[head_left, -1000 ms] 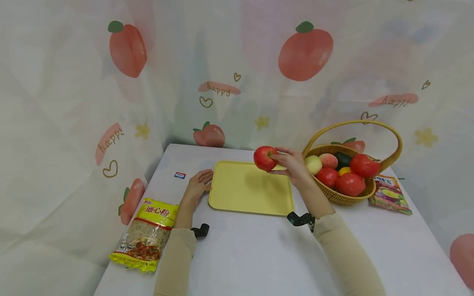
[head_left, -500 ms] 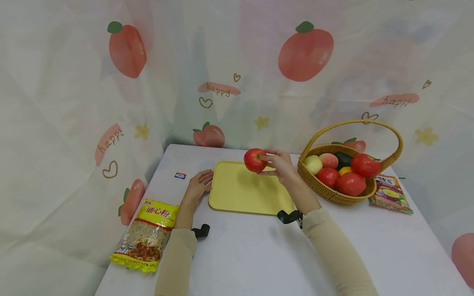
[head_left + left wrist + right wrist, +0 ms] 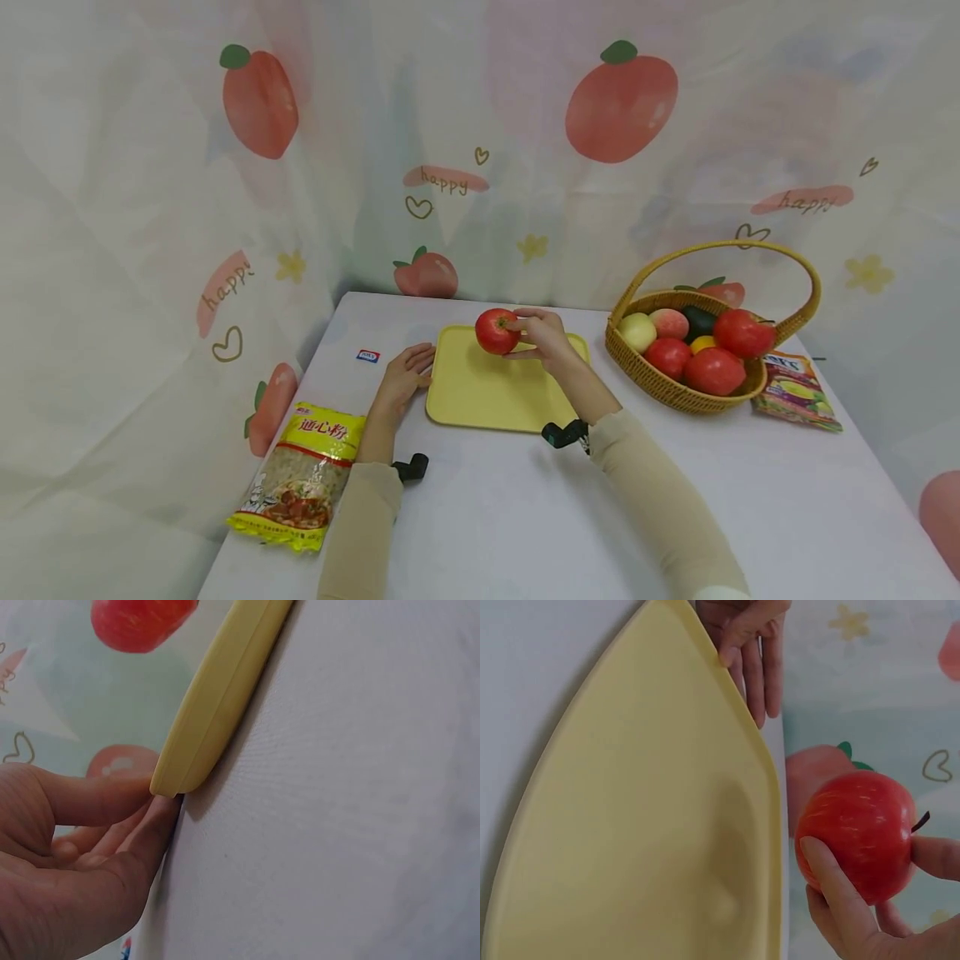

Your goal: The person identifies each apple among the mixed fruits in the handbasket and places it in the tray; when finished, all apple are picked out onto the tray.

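In the head view, my right hand point(image 3: 546, 340) holds a red apple point(image 3: 497, 332) above the yellow tray point(image 3: 465, 406). The right wrist view shows thumb and fingers gripping the apple point(image 3: 859, 832) from its sides, its dark stem sticking out; a shadow falls on the tray point(image 3: 622, 795). At the tray's left edge rests my left hand point(image 3: 401, 383), fingers fairly straight and thumb touching the rim. Up close in the left wrist view, the thumb of the left hand point(image 3: 82, 855) meets the tray's corner point(image 3: 202, 742), with the fingers flat beside it on the table.
A wicker basket point(image 3: 652, 385) with several fruits and a tall handle stands on the right. Behind it lies a purple-red packet point(image 3: 798, 392). On the left are a yellow pasta bag point(image 3: 300, 475) and a small blue-red item point(image 3: 368, 356). A printed curtain point(image 3: 480, 100) backs the table.
My right hand has carried the apple leftward and slightly down, from over the tray's right part toward its left-centre. My left hand has stayed at the tray's edge.
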The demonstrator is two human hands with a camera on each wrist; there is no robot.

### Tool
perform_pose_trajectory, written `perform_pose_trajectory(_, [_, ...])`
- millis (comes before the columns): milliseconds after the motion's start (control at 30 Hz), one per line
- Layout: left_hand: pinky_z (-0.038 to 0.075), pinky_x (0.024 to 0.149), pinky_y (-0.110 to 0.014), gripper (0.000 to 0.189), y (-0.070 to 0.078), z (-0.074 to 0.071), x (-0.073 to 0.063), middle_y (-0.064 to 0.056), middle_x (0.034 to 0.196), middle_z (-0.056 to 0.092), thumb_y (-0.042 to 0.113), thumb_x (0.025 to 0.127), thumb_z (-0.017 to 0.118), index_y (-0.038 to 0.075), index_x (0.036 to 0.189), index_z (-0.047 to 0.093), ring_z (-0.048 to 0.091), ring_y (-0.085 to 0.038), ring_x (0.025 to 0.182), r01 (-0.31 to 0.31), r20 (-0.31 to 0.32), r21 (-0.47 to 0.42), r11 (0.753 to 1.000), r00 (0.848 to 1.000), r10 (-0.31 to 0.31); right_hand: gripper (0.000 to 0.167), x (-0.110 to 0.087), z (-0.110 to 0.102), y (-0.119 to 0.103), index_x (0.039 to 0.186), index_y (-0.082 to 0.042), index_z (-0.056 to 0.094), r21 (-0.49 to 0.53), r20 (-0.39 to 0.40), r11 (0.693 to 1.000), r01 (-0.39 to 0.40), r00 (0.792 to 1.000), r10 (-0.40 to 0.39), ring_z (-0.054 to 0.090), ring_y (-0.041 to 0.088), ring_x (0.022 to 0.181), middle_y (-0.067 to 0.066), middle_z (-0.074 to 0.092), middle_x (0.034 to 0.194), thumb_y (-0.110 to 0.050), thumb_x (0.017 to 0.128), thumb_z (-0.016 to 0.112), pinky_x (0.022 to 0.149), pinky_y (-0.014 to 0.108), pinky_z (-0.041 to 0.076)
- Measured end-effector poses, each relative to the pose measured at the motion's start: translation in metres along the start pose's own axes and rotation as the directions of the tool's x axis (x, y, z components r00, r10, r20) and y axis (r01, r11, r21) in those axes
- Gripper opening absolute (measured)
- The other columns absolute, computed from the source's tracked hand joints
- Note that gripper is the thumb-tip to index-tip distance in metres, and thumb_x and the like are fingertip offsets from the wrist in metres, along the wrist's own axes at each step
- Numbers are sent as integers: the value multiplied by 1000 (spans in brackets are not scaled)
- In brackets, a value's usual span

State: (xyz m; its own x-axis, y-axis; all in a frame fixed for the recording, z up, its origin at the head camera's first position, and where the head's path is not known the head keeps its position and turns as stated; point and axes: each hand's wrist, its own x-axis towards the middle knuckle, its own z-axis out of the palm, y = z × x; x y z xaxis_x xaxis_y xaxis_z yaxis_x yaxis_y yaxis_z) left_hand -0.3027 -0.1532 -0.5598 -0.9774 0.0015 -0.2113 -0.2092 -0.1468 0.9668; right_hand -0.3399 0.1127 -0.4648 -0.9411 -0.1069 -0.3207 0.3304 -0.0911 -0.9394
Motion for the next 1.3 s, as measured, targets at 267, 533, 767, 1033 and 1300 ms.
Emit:
perform_pose_trajectory(267, [44,116,-38,70,3,0,1,-14,153,54,-27,88,52,5,149,52,49,-25,144,4,1,-12,1000,1000,-4,53,15,18,8,146,0,53,-36,0,999,-19,1000,19,59,41,126,21,48,151,-8,96,67,99,64,53])
perform_pose_trajectory(533, [44,116,-37,69,1,-1,0,-12,153,54,-26,89,54,7,150,52,50,-24,144,31,-2,7,999,1000,-31,50,24,36,16,142,3,54,-38,1,999,-34,999,34,55,45,130,21,47,150,-6,94,67,97,66,53])
perform_pose_trajectory(767, [42,118,-40,73,-4,-1,-2,-17,154,52,-29,85,53,3,150,50,49,-28,144,6,17,-40,999,1000,-6,49,32,44,22,140,0,57,-51,-36,996,-72,997,71,57,41,126,19,52,146,-6,93,70,95,65,55])
perform_pose_trajectory(1033, [42,118,-41,72,-5,2,-1,-20,154,51,-29,85,52,-1,150,50,48,-30,145,-17,18,-35,999,1000,17,49,37,42,35,136,-1,59,-91,-67,994,-60,996,54,62,30,105,18,59,133,-12,92,77,90,59,59])
perform_pose_trajectory(1300, [43,117,-40,70,-1,1,-1,-18,153,54,-27,86,53,2,149,52,50,-28,144,-12,0,-12,1000,1000,12,56,33,42,31,141,2,53,-91,-42,994,-66,997,62,61,34,120,20,54,141,-16,94,76,98,58,57])
